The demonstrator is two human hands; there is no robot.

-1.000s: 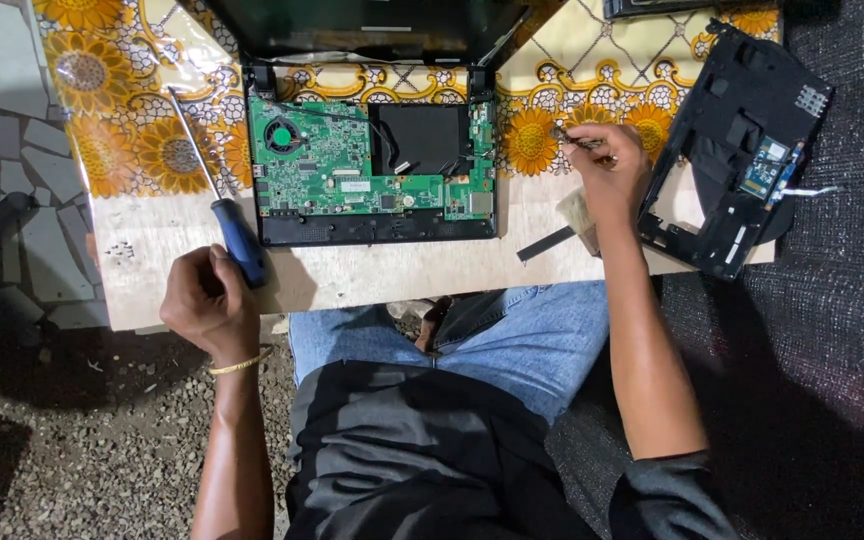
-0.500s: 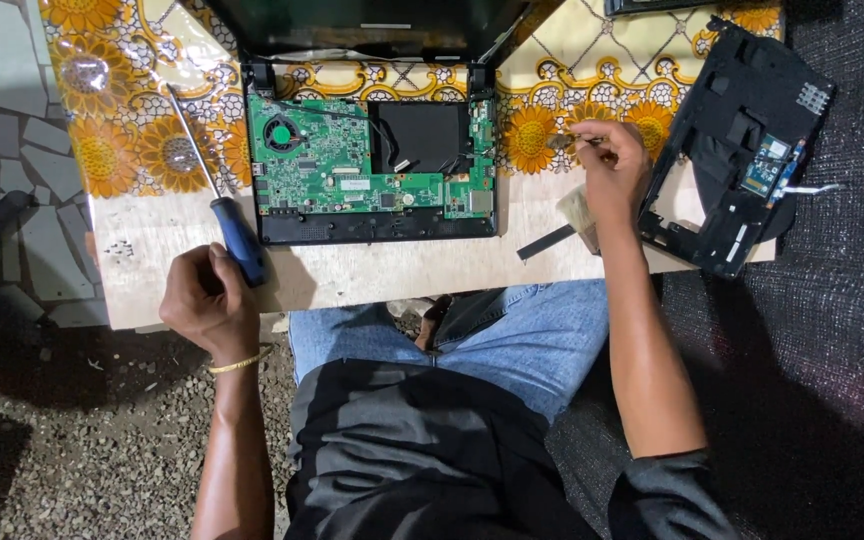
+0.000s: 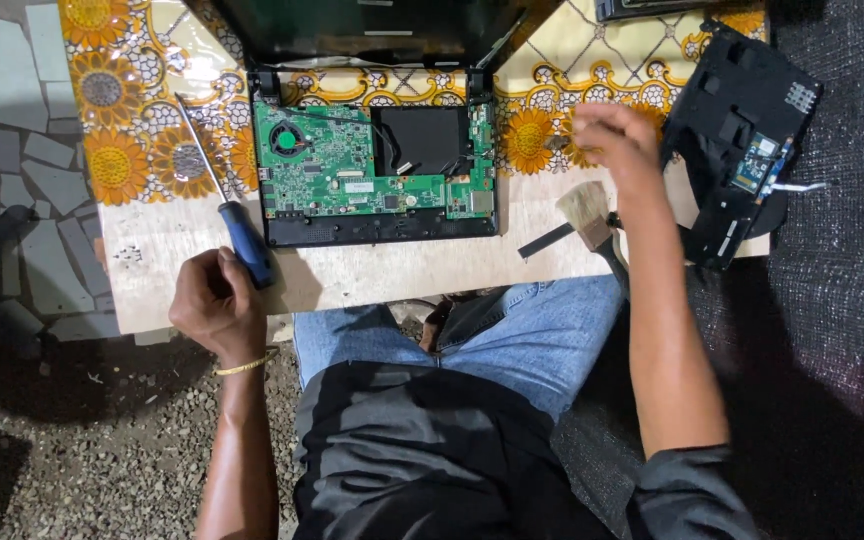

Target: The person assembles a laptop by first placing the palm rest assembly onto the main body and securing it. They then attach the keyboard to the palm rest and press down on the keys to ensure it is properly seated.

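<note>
An opened laptop base lies on the table in front of me, its green circuit board and small fan exposed. My left hand rests at the table's near edge, fingers curled on the lower end of a blue-handled screwdriver whose shaft points away to the left. My right hand hovers blurred to the right of the laptop, its fingers pinched on a small thin tool. Just below that hand a paintbrush lies on the table.
A black laptop cover with a small blue board lies at the table's right end. A black strip lies beside the brush. The tablecloth has a sunflower pattern. The dark laptop screen stands at the back. Gravel floor lies below left.
My right hand has moved up and away from me, uncovering the brush head, and is now blurred. My left hand and the screwdriver have stayed put.
</note>
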